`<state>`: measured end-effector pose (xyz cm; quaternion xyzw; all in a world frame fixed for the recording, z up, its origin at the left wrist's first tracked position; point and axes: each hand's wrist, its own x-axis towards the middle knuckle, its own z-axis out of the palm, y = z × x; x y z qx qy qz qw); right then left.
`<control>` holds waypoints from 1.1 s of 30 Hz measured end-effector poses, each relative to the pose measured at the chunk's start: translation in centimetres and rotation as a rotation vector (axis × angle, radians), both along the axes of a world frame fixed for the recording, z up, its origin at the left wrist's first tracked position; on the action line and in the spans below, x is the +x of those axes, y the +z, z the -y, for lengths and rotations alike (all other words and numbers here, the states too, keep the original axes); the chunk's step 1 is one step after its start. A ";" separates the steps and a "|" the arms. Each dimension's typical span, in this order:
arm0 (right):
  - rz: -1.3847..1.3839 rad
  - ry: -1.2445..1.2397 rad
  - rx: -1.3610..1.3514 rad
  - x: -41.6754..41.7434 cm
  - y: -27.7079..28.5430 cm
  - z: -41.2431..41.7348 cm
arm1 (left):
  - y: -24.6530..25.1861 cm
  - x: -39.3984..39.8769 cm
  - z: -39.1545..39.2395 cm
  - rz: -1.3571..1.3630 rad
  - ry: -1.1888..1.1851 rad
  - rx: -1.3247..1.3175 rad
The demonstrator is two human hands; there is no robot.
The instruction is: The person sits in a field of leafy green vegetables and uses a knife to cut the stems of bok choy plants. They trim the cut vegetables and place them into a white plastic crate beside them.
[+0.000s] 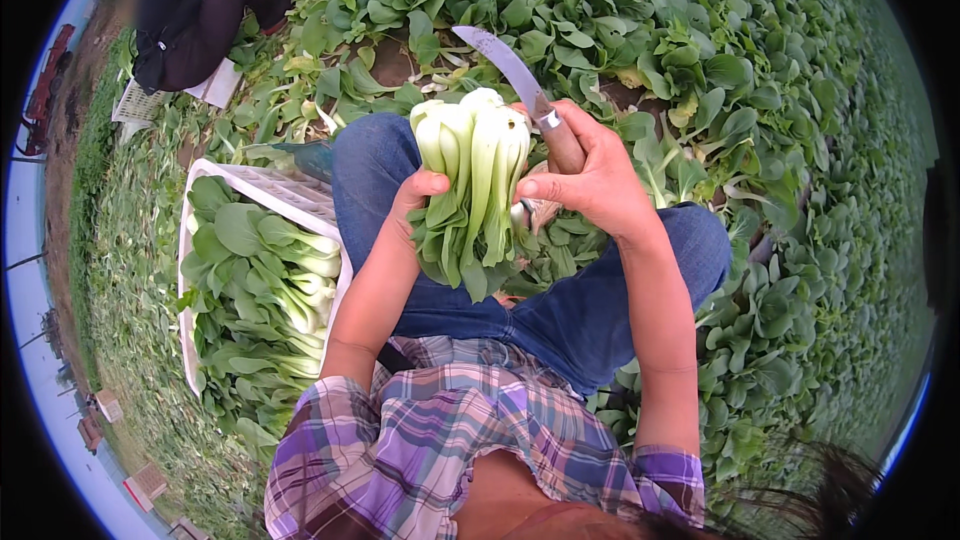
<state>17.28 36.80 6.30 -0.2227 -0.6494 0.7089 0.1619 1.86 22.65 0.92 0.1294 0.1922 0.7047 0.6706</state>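
Two or so heads of bok choy (471, 180) are bunched together in front of me, pale cut stem ends up and green leaves hanging down. My left hand (418, 199) grips the bunch from its left side, thumb across the stems. In my right hand (600, 172) is a harvesting knife (517, 73) with a curved steel blade and a wooden handle. The blade points up and to the left, beyond the stem ends. My right thumb reaches to the bunch's right side; whether it presses on the stems is unclear.
A white plastic crate (262, 184) stacked with bok choy stands at my left. Uncut bok choy plants (795, 330) grow densely ahead and to the right. Another person (202, 15) crouches at the upper left beside a pale crate (139, 105). Trimmed leaves litter the ground.
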 end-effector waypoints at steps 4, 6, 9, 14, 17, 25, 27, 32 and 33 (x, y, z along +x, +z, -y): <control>-0.041 -0.089 0.053 -0.6 -1.5 -0.1 | -1.0 0.7 -0.4 0.062 -0.031 -0.055; -0.026 -0.111 0.064 -0.4 -1.2 -0.1 | -1.0 0.8 -0.4 0.068 0.000 -0.117; 0.023 -0.155 0.100 0.0 -0.5 -0.5 | -0.9 0.6 -0.5 0.058 0.045 -0.138; 0.085 -0.266 0.174 0.0 -0.4 -0.9 | -0.6 -0.6 -0.1 -0.152 0.154 -0.151; 0.122 -0.295 0.197 0.0 -0.5 -0.7 | 0.1 0.3 -0.3 -0.158 0.151 -0.133; 0.143 -0.340 0.252 -1.2 -1.6 0.4 | -0.3 2.5 -0.8 0.052 0.107 -0.193; 0.128 -0.313 0.207 -1.2 -1.9 0.3 | 0.0 2.9 -0.9 0.060 0.124 -0.173; 0.105 -0.225 0.026 -0.9 -1.0 0.3 | 0.3 3.1 -1.5 -0.218 0.194 -0.126; 0.115 -0.208 0.025 -0.8 -0.8 0.3 | 0.5 3.1 -1.5 -0.256 0.204 -0.109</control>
